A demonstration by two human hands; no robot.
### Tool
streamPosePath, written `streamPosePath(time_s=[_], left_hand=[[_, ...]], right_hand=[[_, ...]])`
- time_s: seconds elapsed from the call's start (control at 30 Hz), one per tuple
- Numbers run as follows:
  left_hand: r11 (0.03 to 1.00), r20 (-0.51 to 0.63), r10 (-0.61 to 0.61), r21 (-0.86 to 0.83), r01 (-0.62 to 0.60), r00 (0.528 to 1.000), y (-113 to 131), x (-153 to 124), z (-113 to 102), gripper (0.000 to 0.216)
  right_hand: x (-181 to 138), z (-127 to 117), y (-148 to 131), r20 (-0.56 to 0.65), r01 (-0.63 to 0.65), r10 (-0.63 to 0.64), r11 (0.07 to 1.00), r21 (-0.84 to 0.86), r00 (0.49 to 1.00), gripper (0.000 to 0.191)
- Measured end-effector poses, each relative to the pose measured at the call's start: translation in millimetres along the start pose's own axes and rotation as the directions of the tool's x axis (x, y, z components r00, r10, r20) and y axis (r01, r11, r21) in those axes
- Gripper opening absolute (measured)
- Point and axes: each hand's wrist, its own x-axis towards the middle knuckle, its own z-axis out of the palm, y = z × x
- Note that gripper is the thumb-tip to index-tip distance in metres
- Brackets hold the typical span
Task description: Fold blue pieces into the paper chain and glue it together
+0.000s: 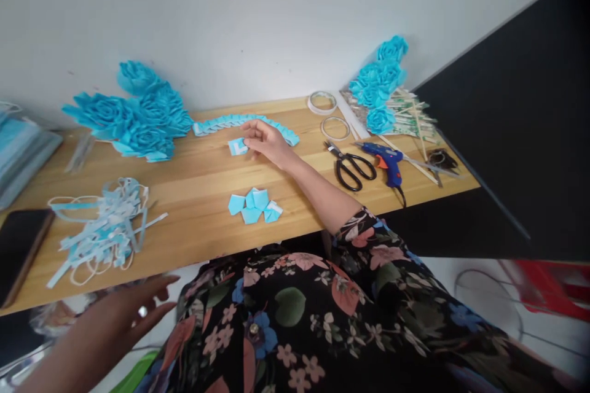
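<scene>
My right hand reaches across the wooden table and pinches a small folded blue paper piece against the tabletop, beside a long strip of stacked blue folded pieces. A little cluster of folded blue paper pieces lies nearer to me. My left hand hovers below the table's front edge with its fingers stretched out and spread, holding nothing; a ring shows on one finger.
Blue paper roses lie at the back left and more paper roses at the back right. Black scissors, a blue glue gun, tape rolls, wooden sticks, paper strip scraps and a dark phone rest on the table.
</scene>
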Motion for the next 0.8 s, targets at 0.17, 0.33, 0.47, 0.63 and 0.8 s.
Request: streamPosePath(time_s=[0.17,0.33,0.47,0.63,0.8], left_hand=[[0.951,-0.361,0.182,-0.171,-0.257,0.915,88.9,52.8,-35.2,0.040],[0.816,-0.512,0.271,-0.327,-0.476,0.815,140.6,160.2,-28.0,0.052],[0.809,-0.425,0.254,-0.398,-0.432,0.869,147.9,191.6,-29.6,0.045],[0.829,-0.382,0.243,-0.395,-0.395,0.892,154.4,197.2,-31.3,0.024],[0.712,-0.445,0.149,-0.572,-0.408,0.883,154.0,215.9,-23.2,0.020]], right_hand=[[-3.6,4.8,-4.8,0.047,0.049,-0.045,0.996,-0.073,0.998,0.034],[-7.6,3.5,-12.1,0.083,0.106,-0.093,0.982,-0.156,0.992,0.034],[-7.9,0.7,-13.2,0.078,0.094,-0.081,0.976,-0.195,0.994,0.036],[-7.7,-2.2,-14.1,0.058,0.049,-0.039,0.980,-0.192,0.998,0.037],[-7.1,-8.3,-19.6,0.022,-0.069,0.069,0.997,-0.018,0.997,0.044]])
